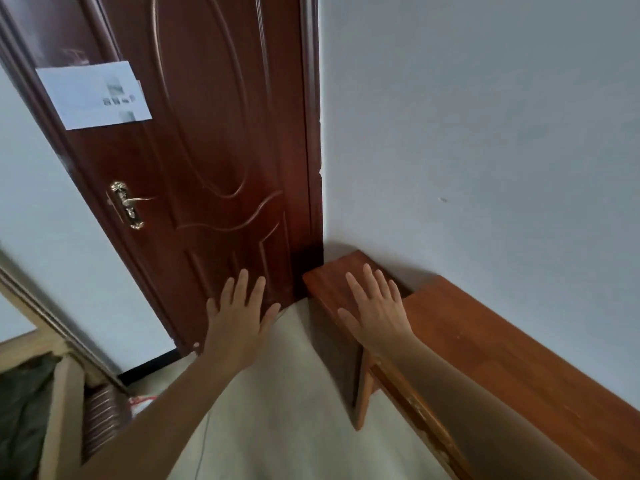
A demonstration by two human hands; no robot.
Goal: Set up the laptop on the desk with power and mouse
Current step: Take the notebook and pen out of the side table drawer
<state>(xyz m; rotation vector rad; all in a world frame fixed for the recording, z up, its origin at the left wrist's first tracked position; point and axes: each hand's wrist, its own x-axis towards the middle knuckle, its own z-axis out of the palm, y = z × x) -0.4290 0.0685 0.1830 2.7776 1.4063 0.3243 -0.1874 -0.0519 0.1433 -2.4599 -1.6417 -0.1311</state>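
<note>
Room inside a home, seen near a corner. Dark red-brown wooden door (pixel 221 150) with carved panels, a brass lever handle (pixel 126 204) and a sheet of white paper (pixel 93 95) stuck on it. Plain pale walls (pixel 485 133). Reddish wooden desk (pixel 502 341) pushed against the right wall, just beside the door frame. Pale floor (pixel 287 393) with dark skirting. Light wooden furniture (pixel 52 375) at lower left.

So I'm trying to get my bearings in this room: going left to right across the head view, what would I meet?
Cardboard box → paper sheet on the door → door handle → left hand → right hand → wooden desk along the wall. Both hands are open and empty; no laptop, charger or mouse is in view.
</note>
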